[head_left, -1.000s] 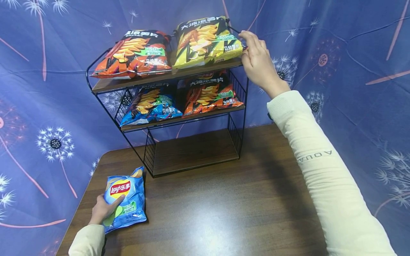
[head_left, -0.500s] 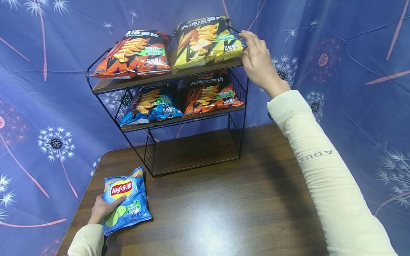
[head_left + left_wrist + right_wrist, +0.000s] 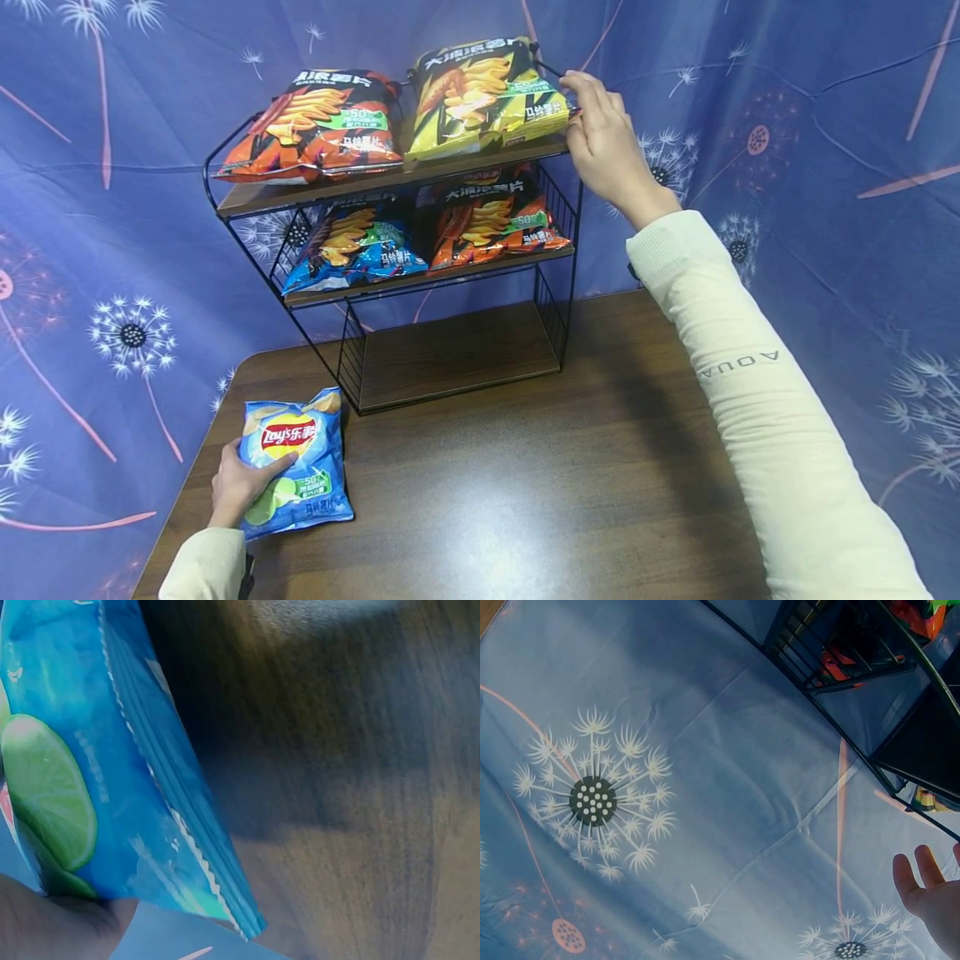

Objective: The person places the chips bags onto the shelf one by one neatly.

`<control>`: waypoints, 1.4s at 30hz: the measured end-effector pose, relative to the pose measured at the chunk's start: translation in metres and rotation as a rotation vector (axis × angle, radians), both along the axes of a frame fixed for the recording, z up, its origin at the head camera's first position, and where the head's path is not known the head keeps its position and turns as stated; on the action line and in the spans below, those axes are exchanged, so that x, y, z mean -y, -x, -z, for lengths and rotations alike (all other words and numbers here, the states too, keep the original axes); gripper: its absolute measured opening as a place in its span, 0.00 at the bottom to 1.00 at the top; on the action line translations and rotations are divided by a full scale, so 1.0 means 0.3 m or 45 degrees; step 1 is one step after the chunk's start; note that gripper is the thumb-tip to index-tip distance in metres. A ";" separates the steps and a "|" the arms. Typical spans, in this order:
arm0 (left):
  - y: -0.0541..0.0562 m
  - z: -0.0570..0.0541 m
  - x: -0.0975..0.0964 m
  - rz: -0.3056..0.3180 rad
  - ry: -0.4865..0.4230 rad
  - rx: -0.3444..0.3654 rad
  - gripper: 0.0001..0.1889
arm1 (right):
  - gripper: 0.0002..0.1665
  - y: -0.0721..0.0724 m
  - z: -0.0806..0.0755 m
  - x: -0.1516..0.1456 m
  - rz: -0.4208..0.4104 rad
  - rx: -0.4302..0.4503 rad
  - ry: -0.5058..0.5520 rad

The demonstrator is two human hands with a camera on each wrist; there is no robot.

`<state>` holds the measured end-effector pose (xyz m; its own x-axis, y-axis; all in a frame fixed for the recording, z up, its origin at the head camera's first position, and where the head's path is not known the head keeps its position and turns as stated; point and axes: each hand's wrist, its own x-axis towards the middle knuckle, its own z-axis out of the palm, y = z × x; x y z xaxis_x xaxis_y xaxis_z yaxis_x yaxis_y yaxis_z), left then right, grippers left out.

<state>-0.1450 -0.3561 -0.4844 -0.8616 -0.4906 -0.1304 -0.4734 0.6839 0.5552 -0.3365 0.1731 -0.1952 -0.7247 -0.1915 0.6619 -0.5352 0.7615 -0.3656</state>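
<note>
In my left hand (image 3: 243, 483) is a blue bag of potato chips (image 3: 300, 467). The thumb presses across its front, and the other fingers are mostly hidden behind its left edge. The bag leans face up above the left side of the table; its crimped edge and lime picture fill the left of the left wrist view. My right hand (image 3: 603, 142) holds the upper right end of a black wire rack (image 3: 576, 196), thumb near the front and fingers toward the back. A yellow bag of chips (image 3: 487, 100) sits right beside those fingers on the top shelf.
An orange chip bag (image 3: 322, 125) shares the top shelf. Below stand a blue chip bag (image 3: 356, 246) and another orange chip bag (image 3: 495, 221). The bottom shelf board (image 3: 461, 350) lies at the level of the wooden table (image 3: 600, 483). A patterned blue curtain (image 3: 795, 167) hangs behind.
The blue bag in my left hand has turned and tilted slightly, its top shifting up a little. My right hand stays at the rack's end.
</note>
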 end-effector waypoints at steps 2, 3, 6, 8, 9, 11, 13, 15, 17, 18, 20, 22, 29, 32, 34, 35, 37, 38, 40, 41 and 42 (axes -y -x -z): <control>-0.001 -0.008 -0.006 -0.007 0.008 -0.018 0.57 | 0.27 0.000 0.000 0.000 -0.004 -0.005 0.000; -0.001 -0.012 -0.009 -0.015 0.012 -0.022 0.56 | 0.27 0.000 0.000 0.000 -0.005 -0.006 0.001; -0.002 -0.028 -0.019 -0.043 0.041 -0.027 0.56 | 0.27 0.000 0.000 0.000 -0.007 -0.005 0.001; -0.002 -0.039 -0.025 -0.061 0.062 -0.039 0.56 | 0.27 0.000 0.000 0.000 -0.007 -0.003 0.000; -0.002 -0.045 -0.028 -0.065 0.074 -0.043 0.56 | 0.27 0.000 0.000 0.000 -0.008 -0.002 0.001; -0.002 -0.056 -0.033 -0.062 0.104 -0.056 0.57 | 0.27 0.001 0.001 0.000 -0.008 0.000 0.000; -0.002 -0.067 -0.039 -0.053 0.131 -0.074 0.57 | 0.27 0.001 0.001 -0.001 -0.008 0.000 0.000; -0.002 -0.077 -0.045 -0.038 0.163 -0.098 0.56 | 0.27 0.001 0.001 -0.003 -0.009 0.000 0.000; -0.002 -0.087 -0.050 -0.021 0.193 -0.128 0.56 | 0.27 0.001 0.001 -0.004 -0.008 -0.002 0.001; -0.003 -0.092 -0.053 -0.014 0.209 -0.141 0.55 | 0.27 0.001 0.002 -0.004 -0.009 -0.004 0.000; -0.004 -0.101 -0.060 -0.004 0.232 -0.158 0.54 | 0.27 0.000 0.002 -0.004 -0.008 -0.004 -0.001; -0.007 -0.108 -0.065 0.003 0.259 -0.167 0.54 | 0.27 0.001 0.002 -0.004 -0.006 -0.004 -0.002; -0.015 -0.136 -0.069 0.034 0.332 -0.213 0.54 | 0.27 0.001 0.001 -0.002 -0.003 -0.006 -0.001; -0.019 -0.145 -0.071 0.050 0.365 -0.242 0.54 | 0.27 0.000 0.001 -0.001 -0.003 -0.010 0.003; -0.022 -0.152 -0.073 0.058 0.385 -0.266 0.53 | 0.27 0.000 0.001 -0.001 -0.002 -0.009 0.004; -0.023 -0.156 -0.074 0.066 0.396 -0.282 0.53 | 0.27 0.000 0.001 -0.001 -0.002 -0.010 0.003; -0.026 -0.161 -0.077 0.080 0.414 -0.313 0.53 | 0.27 0.000 0.001 -0.001 0.000 -0.008 0.004; -0.028 -0.164 -0.078 0.086 0.423 -0.327 0.53 | 0.27 0.000 0.001 -0.001 0.001 -0.007 0.004; -0.030 -0.167 -0.080 0.102 0.442 -0.359 0.52 | 0.27 0.001 0.002 -0.001 0.003 -0.006 0.006; -0.031 -0.169 -0.080 0.111 0.452 -0.370 0.52 | 0.27 0.001 0.002 0.000 0.003 -0.006 0.006; -0.032 -0.171 -0.080 0.117 0.461 -0.379 0.52 | 0.27 0.002 0.002 0.000 0.002 -0.007 0.007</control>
<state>-0.1353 -0.3322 -0.4332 -0.8775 -0.3792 0.2937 -0.2588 0.8898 0.3758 -0.3371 0.1732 -0.1958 -0.7213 -0.1865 0.6670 -0.5358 0.7604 -0.3669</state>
